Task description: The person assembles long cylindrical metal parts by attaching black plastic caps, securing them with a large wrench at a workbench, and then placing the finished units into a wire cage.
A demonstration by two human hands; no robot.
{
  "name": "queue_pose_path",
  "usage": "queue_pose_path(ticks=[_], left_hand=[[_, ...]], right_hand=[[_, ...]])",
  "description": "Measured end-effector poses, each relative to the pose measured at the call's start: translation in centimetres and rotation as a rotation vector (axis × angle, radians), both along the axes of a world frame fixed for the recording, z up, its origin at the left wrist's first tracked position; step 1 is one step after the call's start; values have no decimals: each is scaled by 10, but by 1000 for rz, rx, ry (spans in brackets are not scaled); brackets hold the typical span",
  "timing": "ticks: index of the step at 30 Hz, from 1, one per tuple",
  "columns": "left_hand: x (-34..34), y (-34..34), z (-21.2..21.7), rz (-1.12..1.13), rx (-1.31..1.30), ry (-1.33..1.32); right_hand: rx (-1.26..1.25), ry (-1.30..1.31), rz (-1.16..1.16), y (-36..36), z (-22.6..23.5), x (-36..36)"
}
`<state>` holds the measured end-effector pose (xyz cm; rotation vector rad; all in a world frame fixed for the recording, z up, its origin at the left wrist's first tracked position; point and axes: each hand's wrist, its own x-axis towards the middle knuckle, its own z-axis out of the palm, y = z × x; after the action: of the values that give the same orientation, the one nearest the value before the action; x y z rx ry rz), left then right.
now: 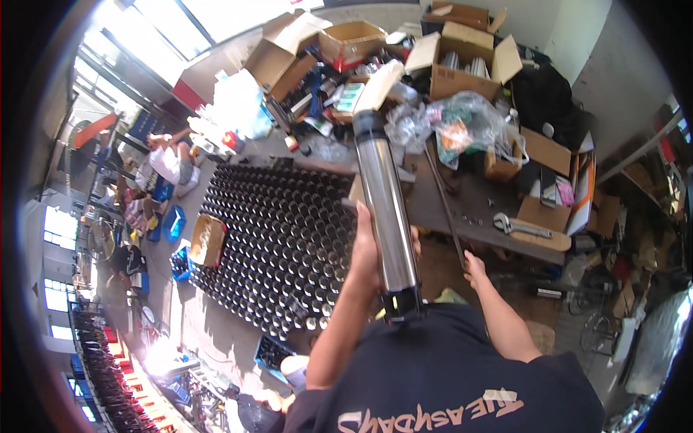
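Observation:
A shiny metal cylinder (pixel 386 209) with black ends stands up lengthwise before my chest. My left hand (pixel 366 249) is wrapped round its side, with a fingertip showing past the far edge. Off to the right, my right hand (pixel 473 270) grips the near end of a long thin dark rod (pixel 445 198). The rod slants away from me over the table edge, its far end by a clear plastic bag (pixel 476 130). Rod and cylinder are apart.
Many dark round tubes (pixel 278 242) stand in rows at the left, with a small cardboard box (pixel 208 240) on them. On the table (pixel 469 216) lie an adjustable wrench (pixel 516 227) and a phone (pixel 550 187). Open cartons (pixel 465 72) crowd the back. Other people (pixel 173 162) sit far left.

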<state>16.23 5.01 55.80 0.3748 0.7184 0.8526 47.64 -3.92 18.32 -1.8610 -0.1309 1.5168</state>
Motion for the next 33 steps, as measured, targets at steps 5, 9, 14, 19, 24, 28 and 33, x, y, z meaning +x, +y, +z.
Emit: queue_pose_path(ticks=[5,9,14,19,24,28,33], left_hand=[[3,0,23,64,69,82],[10,8,12,-31,178,-278],[21,17,-2,-61,264,-516],[19,13,5,-47,232,-170],[1,19,3,66,367,-172],[11,30,-33,-88,165,-162],[21,15,8,86,148,206]], right_hand=[[-114,-157,-46,-83,4,22],[-275,-203,-115,-171,-28,56],[-346,-200,-184,-231,-45,62],[-329,-108,-100,-220,-33,49],[-187,-198,33,-174,-9,33],[-155,-296,251,-152,4,36],[-116,-352,258,-150,5,35]])
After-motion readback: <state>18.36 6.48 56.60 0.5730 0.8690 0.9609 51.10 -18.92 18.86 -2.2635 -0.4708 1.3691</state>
